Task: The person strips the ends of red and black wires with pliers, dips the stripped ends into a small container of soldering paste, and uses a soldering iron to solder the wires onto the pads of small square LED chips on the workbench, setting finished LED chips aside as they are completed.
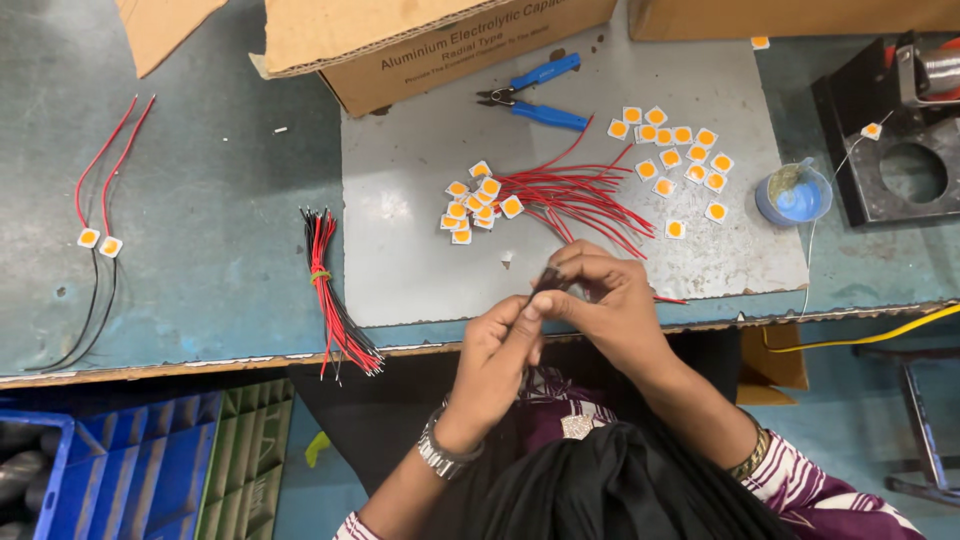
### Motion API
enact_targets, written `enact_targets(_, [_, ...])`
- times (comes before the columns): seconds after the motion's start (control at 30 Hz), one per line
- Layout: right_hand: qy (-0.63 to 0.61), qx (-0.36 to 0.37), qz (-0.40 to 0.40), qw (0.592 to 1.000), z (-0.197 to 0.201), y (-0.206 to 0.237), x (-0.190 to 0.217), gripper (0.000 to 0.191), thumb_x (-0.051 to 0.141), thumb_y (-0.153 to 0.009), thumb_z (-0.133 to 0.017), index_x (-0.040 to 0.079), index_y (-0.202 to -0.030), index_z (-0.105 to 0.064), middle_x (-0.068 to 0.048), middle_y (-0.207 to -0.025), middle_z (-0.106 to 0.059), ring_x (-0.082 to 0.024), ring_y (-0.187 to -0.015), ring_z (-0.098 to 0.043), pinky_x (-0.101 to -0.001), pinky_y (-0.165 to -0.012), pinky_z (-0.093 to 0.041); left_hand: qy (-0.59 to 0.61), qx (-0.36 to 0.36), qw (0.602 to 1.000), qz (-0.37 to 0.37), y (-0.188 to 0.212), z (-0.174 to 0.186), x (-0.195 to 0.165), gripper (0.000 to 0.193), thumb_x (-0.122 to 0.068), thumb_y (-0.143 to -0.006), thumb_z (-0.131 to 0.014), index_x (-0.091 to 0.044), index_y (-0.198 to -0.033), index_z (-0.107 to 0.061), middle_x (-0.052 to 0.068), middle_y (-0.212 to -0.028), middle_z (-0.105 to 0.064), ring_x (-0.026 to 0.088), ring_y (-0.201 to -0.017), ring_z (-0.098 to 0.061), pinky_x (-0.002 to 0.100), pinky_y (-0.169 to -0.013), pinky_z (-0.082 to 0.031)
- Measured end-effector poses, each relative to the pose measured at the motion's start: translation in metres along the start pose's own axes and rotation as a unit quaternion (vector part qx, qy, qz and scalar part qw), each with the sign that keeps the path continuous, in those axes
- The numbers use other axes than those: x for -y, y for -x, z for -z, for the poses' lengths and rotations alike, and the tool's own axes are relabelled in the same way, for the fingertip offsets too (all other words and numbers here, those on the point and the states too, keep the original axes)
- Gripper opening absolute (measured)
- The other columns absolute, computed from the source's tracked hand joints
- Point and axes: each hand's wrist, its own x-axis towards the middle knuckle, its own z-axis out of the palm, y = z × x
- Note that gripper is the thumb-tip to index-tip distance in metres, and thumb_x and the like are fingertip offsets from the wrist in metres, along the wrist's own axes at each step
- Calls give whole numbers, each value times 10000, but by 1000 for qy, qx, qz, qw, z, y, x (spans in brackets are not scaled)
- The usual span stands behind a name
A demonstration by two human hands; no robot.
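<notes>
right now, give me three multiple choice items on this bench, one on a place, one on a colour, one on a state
1. Where do the cutters lie?
A. on the grey mat, by the carton
B. in the blue crate
C. in the left hand

2. What colour are the cutters' handles?
A. red
B. blue
C. yellow

3. How are the hands set?
A. both flat on the bench
B. one raised, one resting
C. left hand and right hand together, pinching a small dark thing

Answers:
1 A, the cutters rest on the mat just below the carton's edge.
2 B, both handles are blue.
3 C, the fingertips of both hands meet at the mat's near edge around something small; what it is cannot be told.
</notes>
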Motion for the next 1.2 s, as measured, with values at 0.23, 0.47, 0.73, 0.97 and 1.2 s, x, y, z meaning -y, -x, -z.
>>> enact_targets(0.23, [-55, -24, -87, 994, -4, 6, 3, 272, 53, -872, -796, -29, -1121, -728, -105, -1001, -751, -130, -872, -719, -272, -792, -606, 149, -18, 986, 71, 1, 2, 3, 263, -268, -1079, -523, -57, -1027, -671, -56, -637, -520, 5, -510, -359, 190, -457, -261])
enact_targets(0.47, [4, -15, -10, 1000, 7, 7, -4, 133, 33, -893, -776, -55, -992, -757, -126, -1080, -748, -129, -895, -699, -267, -779, -596, 114, -11, 992, 54, -2, -9, 2, 276, -267, -1086, -524, -35, -1061, -671, -36, -660, -548, 20, -515, -404, 193, -466, -309])
enact_targets(0.73, [-46, -20, -57, 997, 7, 5, 6, 236, -1, -929, -759, -72, -1153, -734, -138, -966, -764, -168, -828, -724, -300, -759, -606, 95, -5, 994, 62, 2, -10, 4, 295, -273, -1081, -518, -33, -1071, -689, -45, -647, -534, 13, -504, -395, 186, -453, -304])
enact_targets(0.97, [178, 26, 140, 974, 7, 9, 24, 644, 28, -916, -762, 11, -1496, -482, -99, -1105, -789, -126, -957, -771, -270, -855, -612, -16, 44, 997, 64, -3, -1, -5, 304, -276, -1079, -505, -31, -1080, -686, -45, -647, -551, 15, -507, -439, 195, -464, -343])
enact_targets(1.2, [267, 43, 205, 941, 8, 8, 24, 546, 45, -904, -777, 72, -1417, -589, -88, -1110, -786, -163, -920, -797, -265, -792, -638, -68, 49, 996, 32, -2, 1, -17, 299, -257, -1077, -500, -22, -1064, -684, -24, -697, -626, 26, -555, -536, 205, -527, -450])
